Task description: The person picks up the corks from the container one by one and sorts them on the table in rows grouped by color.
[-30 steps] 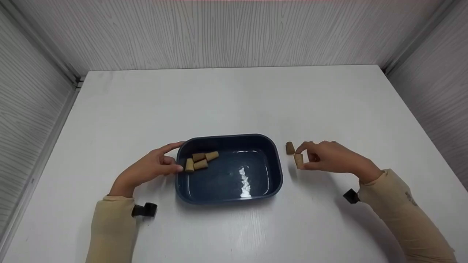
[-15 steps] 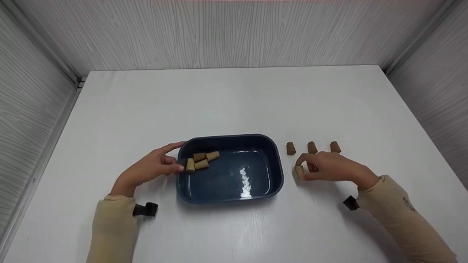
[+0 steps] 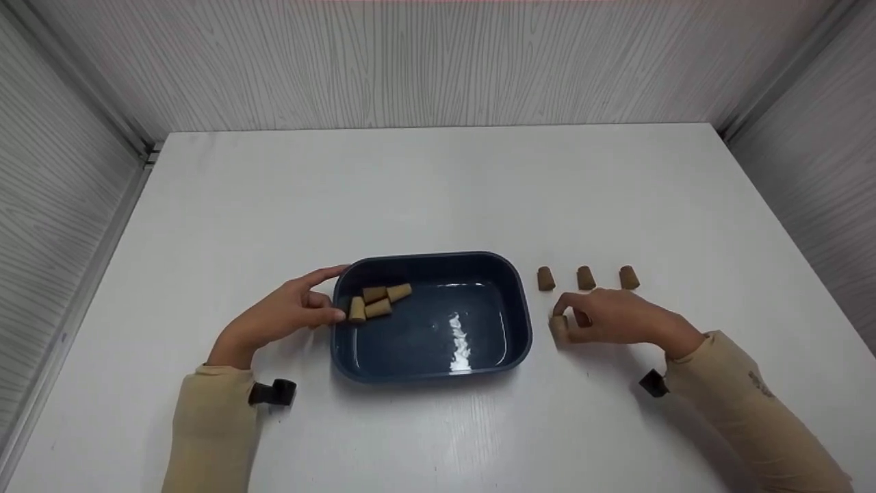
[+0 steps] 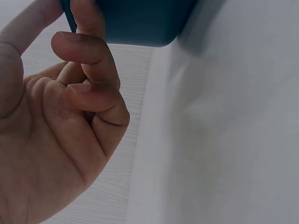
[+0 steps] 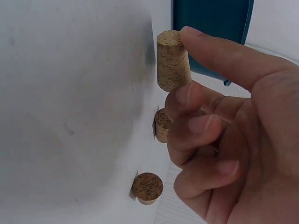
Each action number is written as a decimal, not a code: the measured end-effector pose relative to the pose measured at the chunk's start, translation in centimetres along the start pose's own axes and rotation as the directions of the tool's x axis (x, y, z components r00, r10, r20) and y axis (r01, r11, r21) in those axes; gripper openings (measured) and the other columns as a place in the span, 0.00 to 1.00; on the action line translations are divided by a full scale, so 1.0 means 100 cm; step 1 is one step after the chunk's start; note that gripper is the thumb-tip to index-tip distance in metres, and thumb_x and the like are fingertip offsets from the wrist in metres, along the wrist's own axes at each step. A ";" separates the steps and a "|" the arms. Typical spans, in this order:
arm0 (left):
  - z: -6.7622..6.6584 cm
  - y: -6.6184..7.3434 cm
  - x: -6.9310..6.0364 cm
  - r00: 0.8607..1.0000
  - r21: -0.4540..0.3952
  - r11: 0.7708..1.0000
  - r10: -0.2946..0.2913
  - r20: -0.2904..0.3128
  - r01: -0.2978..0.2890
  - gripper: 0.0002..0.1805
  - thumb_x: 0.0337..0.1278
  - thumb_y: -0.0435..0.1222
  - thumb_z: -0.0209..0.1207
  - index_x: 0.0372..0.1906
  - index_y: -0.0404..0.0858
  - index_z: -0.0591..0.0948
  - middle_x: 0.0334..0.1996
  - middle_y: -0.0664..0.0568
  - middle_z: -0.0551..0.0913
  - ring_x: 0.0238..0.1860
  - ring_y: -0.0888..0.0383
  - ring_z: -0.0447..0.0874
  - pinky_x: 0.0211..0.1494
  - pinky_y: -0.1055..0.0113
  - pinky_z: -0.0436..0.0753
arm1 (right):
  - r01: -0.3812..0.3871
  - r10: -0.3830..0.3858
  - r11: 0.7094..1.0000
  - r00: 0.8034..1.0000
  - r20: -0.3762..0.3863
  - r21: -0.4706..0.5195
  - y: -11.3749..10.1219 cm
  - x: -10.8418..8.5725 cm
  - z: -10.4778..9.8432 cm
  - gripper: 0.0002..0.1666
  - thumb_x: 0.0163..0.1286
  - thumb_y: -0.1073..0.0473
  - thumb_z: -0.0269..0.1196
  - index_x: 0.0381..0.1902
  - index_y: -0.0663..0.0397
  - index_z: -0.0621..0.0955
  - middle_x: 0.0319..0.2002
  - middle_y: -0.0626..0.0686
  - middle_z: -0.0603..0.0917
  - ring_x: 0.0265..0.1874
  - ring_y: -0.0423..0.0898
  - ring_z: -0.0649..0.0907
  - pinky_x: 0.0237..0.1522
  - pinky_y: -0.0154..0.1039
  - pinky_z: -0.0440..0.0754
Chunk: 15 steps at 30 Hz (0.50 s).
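Observation:
A dark blue plastic tub [image 3: 438,378] stands mid-table, and my left hand [image 3: 274,316] grips its left wall with thumb and finger. In the left wrist view, the remaining fingers of the left hand [image 4: 88,93] curl loosely below the tub [image 4: 135,28]. Just right of the tub, my right hand [image 3: 619,316] pinches a tapered cork stopper [image 3: 560,330] between thumb and index finger. The right wrist view shows this light cork [image 5: 172,65] upright near the table; whether it touches, I cannot tell.
Several corks, including a light one [image 3: 378,308], lie in the tub's left end. Behind the right hand, three brown corks form a row: left [image 3: 545,279], middle [image 3: 585,278], right [image 3: 629,277]. Pale wood-grain panels [image 3: 438,65] enclose the white table's back and sides.
My right hand has moved toward the table's near side with its cork, bringing two more corks of the row into view. The left hand and the tub stay about where they were.

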<state>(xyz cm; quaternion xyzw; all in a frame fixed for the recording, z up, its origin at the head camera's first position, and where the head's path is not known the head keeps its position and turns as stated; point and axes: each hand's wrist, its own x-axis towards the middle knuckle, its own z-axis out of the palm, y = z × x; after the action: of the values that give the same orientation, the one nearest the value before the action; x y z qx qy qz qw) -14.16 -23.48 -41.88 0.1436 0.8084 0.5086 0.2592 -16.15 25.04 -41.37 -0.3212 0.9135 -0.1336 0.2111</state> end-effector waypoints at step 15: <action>0.001 0.001 -0.001 1.000 0.024 1.000 -0.010 -0.008 0.010 0.40 0.62 0.42 0.61 0.75 0.46 0.56 0.25 0.53 0.74 0.26 0.63 0.65 0.34 0.67 0.66 | -0.002 0.003 1.000 0.999 0.036 -0.002 0.002 0.000 0.005 0.17 0.62 0.59 0.62 0.50 0.44 0.78 0.23 0.40 0.75 0.20 0.33 0.69 0.25 0.30 0.66</action>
<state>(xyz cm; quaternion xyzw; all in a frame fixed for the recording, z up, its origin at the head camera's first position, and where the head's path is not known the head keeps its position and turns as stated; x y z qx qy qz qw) -14.06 -23.45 -41.83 0.1406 0.8162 0.4981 0.2568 -15.98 25.15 -41.85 -0.3226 0.9100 -0.1267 0.2274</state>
